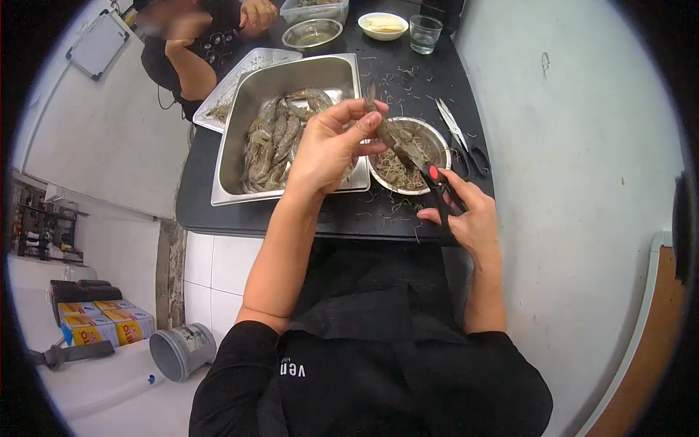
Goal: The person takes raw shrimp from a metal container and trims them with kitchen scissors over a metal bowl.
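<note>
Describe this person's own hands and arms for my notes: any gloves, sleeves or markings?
The left hand and right hand are both bare, with no gloves, and no watch or bracelet shows on either wrist. The forearms are uncovered. The black sleeves, left and right, end around the elbows. White lettering marks the black clothing on the front.

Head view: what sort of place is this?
Probably a small food-prep area, perhaps a restaurant's back kitchen: a steel pan holds raw shrimp, a bowl holds trimmings, and the person wears a black apron.
</note>
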`<act>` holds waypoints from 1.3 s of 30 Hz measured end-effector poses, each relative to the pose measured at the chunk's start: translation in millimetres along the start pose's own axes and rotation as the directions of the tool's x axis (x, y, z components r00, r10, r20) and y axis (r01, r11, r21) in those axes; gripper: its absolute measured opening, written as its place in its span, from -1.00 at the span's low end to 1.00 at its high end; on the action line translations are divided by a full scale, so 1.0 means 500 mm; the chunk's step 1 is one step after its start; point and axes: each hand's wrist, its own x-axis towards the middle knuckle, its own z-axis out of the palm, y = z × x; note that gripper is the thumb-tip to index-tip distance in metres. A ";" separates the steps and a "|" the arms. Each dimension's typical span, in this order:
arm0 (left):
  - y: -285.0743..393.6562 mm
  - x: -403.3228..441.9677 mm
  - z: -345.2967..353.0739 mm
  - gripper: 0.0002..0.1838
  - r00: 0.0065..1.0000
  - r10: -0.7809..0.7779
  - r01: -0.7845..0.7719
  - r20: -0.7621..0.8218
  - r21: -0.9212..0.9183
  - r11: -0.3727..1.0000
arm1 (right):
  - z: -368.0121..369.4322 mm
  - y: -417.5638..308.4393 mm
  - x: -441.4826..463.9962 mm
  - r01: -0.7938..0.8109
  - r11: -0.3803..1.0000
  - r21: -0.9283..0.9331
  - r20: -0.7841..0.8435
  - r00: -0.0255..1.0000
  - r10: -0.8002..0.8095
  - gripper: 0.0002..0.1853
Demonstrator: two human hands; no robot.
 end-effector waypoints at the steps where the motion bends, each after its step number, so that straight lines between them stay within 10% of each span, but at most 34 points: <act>1: 0.000 0.000 -0.001 -0.77 1.000 0.005 -0.005 0.004 0.002 1.000 | 0.000 0.000 0.000 0.004 1.000 0.000 -0.006 1.000 -0.004 -0.28; 39: -0.014 0.005 0.020 -0.74 0.991 -0.130 0.131 0.010 -0.109 0.985 | -0.015 0.002 0.002 0.048 0.995 -0.085 -0.011 0.999 -0.050 -0.24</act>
